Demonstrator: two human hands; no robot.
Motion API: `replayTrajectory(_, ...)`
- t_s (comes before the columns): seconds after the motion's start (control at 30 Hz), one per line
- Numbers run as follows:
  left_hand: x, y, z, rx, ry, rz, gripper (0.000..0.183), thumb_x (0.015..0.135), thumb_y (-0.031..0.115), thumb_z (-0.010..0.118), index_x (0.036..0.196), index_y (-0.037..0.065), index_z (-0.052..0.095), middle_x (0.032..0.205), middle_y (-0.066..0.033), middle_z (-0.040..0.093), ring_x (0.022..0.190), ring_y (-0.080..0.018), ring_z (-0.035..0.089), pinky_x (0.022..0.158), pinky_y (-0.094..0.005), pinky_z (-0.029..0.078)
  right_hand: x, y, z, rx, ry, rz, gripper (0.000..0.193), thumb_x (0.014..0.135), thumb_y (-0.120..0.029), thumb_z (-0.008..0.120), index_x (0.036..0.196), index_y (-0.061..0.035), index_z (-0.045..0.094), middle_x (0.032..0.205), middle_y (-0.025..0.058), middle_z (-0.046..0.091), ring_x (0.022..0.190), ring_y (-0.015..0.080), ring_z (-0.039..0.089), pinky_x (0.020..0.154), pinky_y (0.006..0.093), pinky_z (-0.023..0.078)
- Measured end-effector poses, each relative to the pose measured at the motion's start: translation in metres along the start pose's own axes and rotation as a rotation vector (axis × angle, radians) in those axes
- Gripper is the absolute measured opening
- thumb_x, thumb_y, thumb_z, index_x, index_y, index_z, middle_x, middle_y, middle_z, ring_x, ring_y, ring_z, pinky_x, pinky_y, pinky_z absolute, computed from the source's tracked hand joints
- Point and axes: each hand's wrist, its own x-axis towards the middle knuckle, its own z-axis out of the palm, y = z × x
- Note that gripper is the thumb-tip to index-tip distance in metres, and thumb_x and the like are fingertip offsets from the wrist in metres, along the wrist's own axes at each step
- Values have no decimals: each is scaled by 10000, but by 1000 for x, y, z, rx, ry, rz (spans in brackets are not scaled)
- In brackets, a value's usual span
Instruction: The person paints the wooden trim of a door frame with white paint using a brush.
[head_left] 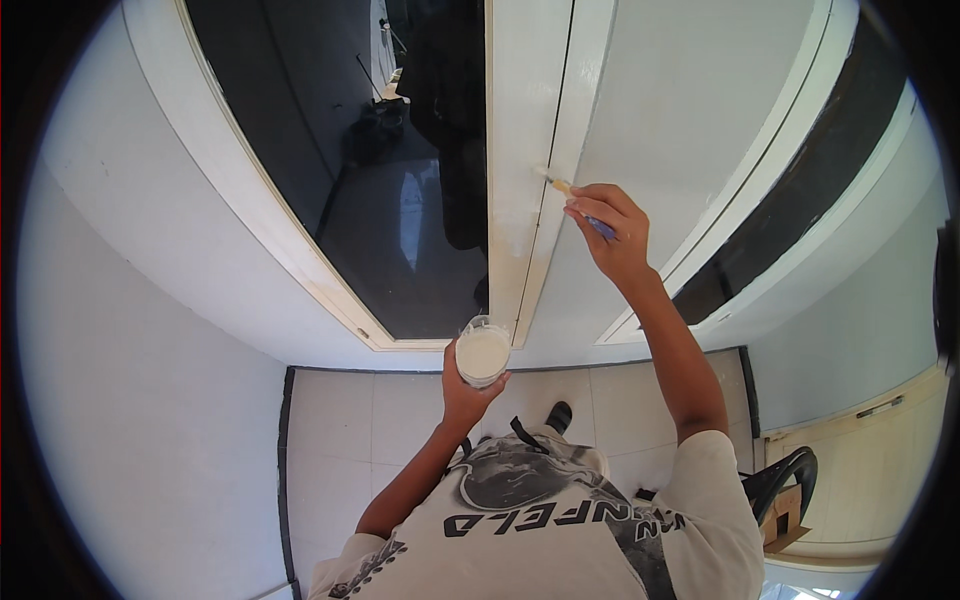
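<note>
Creamy white paint (482, 352) contained in clear cup (484, 382), gripped by left hand (464, 392) before printed shirt (540, 550). Slim brush (561, 187) pinched by right hand (622, 235), tip at white frame (518, 110). Cardboard box (783, 518) seen lower right.

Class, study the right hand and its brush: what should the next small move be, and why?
Probably a short downward stroke of the brush along the white frame. The right hand holds it with the tip at or very near that surface, and the frame looks yellower lower down. The left hand holds the cup of pale, paint-like liquid below.
</note>
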Motion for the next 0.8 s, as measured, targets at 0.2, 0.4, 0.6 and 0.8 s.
replayTrajectory(0.2, -2, 1, 1, 16, 8, -10, 909, 686, 98, 896, 1416, -8, 365, 1292, -156, 531, 1216, -255, 547, 1031, -379, 449, -34, 0, 16, -293, -11, -358, 249, 667, 43, 776, 886, -55, 707, 934, 81, 672, 888, 264, 697, 708, 320, 599)
replayTrajectory(0.4, -1, 0, 0, -3, 35, -2, 904, 686, 93, 892, 1414, -10, 366, 1289, -157, 533, 1213, -251, 548, 1036, -376, 444, -118, 9, 46, -173, -311, -38, 253, 696, 62, 744, 895, -91, 712, 926, 62, 659, 863, 242, 684, 689, 331, 578)
replayTrajectory(0.6, -3, 0, -4, 20, 48, -14, 910, 682, 91, 893, 1415, -13, 362, 1283, -158, 535, 1213, -249, 548, 1034, -377, 444, -17, 2, 14, -111, -26, -65, 290, 722, 100, 756, 939, -91, 731, 975, 96, 687, 847, 257, 688, 677, 325, 580)
replayTrajectory(0.8, -2, -1, 1, 25, 37, 4, 904, 683, 91, 891, 1413, -7, 367, 1278, -155, 534, 1210, -249, 547, 1029, -379, 447, 11, -4, -2, -323, 42, -354, 317, 649, 69, 764, 932, -67, 723, 1005, 124, 684, 936, 308, 694, 718, 347, 593)
